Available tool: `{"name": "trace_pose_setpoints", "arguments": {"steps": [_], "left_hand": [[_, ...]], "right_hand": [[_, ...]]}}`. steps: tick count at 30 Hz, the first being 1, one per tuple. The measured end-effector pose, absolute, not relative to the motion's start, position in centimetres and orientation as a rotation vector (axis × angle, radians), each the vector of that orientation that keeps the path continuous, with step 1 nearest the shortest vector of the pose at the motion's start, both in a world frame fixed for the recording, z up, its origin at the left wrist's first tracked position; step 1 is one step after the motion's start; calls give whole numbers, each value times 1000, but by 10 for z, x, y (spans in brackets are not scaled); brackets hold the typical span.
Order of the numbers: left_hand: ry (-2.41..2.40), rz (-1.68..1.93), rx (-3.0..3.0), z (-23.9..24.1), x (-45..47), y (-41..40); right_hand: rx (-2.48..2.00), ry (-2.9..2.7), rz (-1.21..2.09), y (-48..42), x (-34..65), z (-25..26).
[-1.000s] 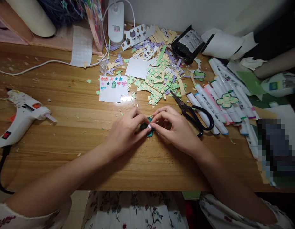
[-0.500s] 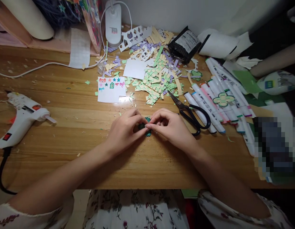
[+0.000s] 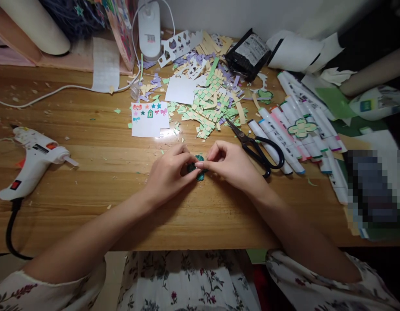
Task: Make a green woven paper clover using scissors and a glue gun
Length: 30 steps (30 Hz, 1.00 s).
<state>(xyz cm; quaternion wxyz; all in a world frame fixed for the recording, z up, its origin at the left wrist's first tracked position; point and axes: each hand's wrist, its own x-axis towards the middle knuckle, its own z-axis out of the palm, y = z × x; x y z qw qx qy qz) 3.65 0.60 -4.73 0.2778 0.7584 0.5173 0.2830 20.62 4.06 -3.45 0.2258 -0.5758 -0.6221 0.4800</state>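
At the middle of the wooden table lies a small dark green, flower-like piece (image 3: 200,174), partly covered by my fingers. My left hand (image 3: 170,170) grips its left side between thumb and fingers. Over its upper part, my right hand (image 3: 228,164) has thumb and fingertips closed together, the thumb touching the piece or my left fingers; whether something tiny is pinched there I cannot make out. Right of my right hand lie black-handled scissors (image 3: 259,149), blades pointing up and left. A white card with small coloured drawings (image 3: 146,127) lies beyond my left hand.
Green, yellow and purple paper scraps (image 3: 212,106) are heaped at the back. A white glue gun (image 3: 34,162) lies at left with its cord off the edge. Several markers (image 3: 284,129) lie at right, a green-edged paper flower (image 3: 302,128) on them. A black package (image 3: 248,54) sits behind.
The right fingers have shifted slightly up and right, uncovering more of the green piece. My left hand keeps its grip. The whole view has shifted a little.
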Motion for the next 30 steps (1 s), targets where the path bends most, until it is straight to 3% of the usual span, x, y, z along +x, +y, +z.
{"name": "trace_pose_setpoints", "arguments": {"steps": [8, 18, 30], "left_hand": [[1387, 756, 2049, -49, 36, 7], [1397, 786, 1960, -47, 36, 5], [1373, 841, 1919, -50, 35, 6]], "right_hand": [[-1378, -1747, 1462, 45, 213, -33], [-1224, -2222, 993, 32, 219, -15], [-1246, -2256, 901, 25, 215, -18]]}}
